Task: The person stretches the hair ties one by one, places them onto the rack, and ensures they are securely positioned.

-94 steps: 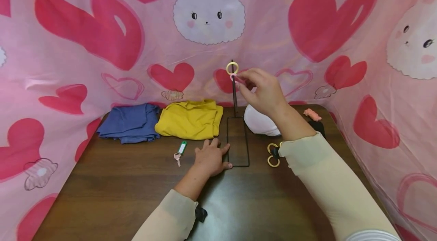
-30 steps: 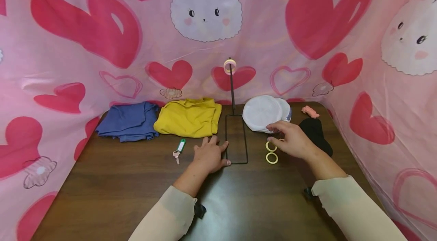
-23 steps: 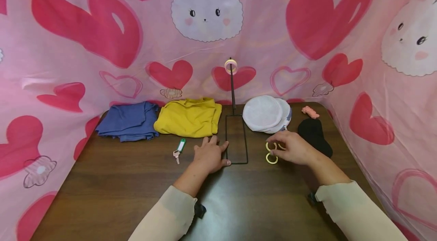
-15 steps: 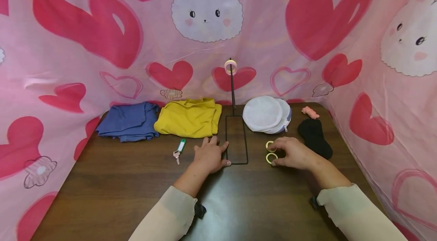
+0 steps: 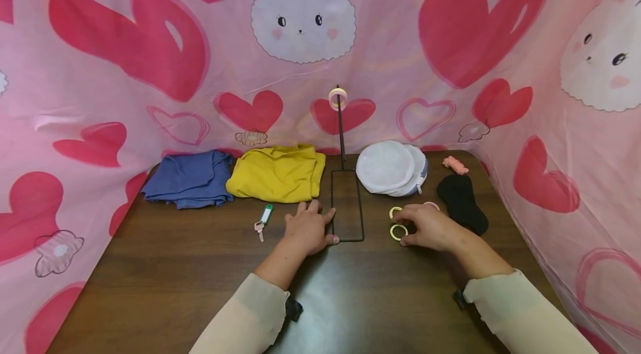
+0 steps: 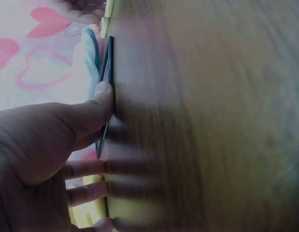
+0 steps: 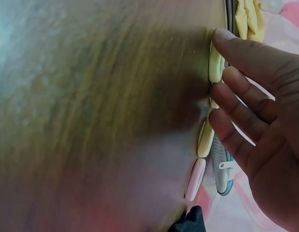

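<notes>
My left hand (image 5: 309, 227) lies spread on the table, its thumb and index finger over the left side of the black wire stand's rectangular base (image 5: 362, 206). A yellow ring and a pink ring (image 5: 338, 108) hang together near the top of the stand's upright rod (image 5: 341, 131). My right hand (image 5: 430, 227) is low over the table, thumb and index finger at opposite edges of a yellow ring (image 7: 215, 65), pinching it. Another yellow ring (image 5: 395, 211) lies just behind it. In the right wrist view, a further yellow ring (image 7: 206, 139) and a pink ring (image 7: 195, 179) lie beyond the fingers.
Folded blue cloth (image 5: 187, 178) and yellow cloth (image 5: 277, 173) lie at the back left, with a green-tagged key (image 5: 262, 223) before them. White round zip pouches (image 5: 385, 167), a black cloth item (image 5: 462, 203) and a coral bundle (image 5: 455, 165) are at the right.
My right hand has let go of the pink ring, which now hangs on the rod, and come down to the yellow rings on the table. My left hand has stayed at the base.
</notes>
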A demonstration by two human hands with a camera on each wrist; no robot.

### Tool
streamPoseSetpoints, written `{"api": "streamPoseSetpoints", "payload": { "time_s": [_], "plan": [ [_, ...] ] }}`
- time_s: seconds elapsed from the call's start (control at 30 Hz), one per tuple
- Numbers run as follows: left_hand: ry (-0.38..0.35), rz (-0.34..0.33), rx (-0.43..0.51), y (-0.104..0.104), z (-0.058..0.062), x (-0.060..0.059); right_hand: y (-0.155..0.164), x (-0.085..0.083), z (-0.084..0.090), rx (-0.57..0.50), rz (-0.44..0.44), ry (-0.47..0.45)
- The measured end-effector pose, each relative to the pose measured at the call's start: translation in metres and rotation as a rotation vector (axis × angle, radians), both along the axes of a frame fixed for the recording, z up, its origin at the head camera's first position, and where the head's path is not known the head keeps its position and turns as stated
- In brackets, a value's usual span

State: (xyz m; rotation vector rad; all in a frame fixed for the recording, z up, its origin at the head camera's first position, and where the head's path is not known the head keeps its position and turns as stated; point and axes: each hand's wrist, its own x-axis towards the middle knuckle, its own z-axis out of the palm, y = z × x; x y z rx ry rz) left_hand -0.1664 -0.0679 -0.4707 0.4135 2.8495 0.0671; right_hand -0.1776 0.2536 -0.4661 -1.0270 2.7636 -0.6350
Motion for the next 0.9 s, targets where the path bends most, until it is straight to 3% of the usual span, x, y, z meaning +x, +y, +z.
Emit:
{"api": "streamPoseSetpoints", "payload": {
  "time_s": [0.13,0.43,0.9],
  "plan": [
    [0.0,0.001,0.001,-0.001,0.0,0.0,-0.003,-0.002,0.0,-0.005,0.028,-0.042],
    [0.0,0.0,0.002,-0.001,0.0,-0.001,-0.008,-0.004,-0.004,-0.046,0.081,-0.035],
    [-0.009,0.011,-0.012,0.0,-0.001,0.0,-0.023,0.004,0.02,-0.171,0.092,0.207]
  ]
}}
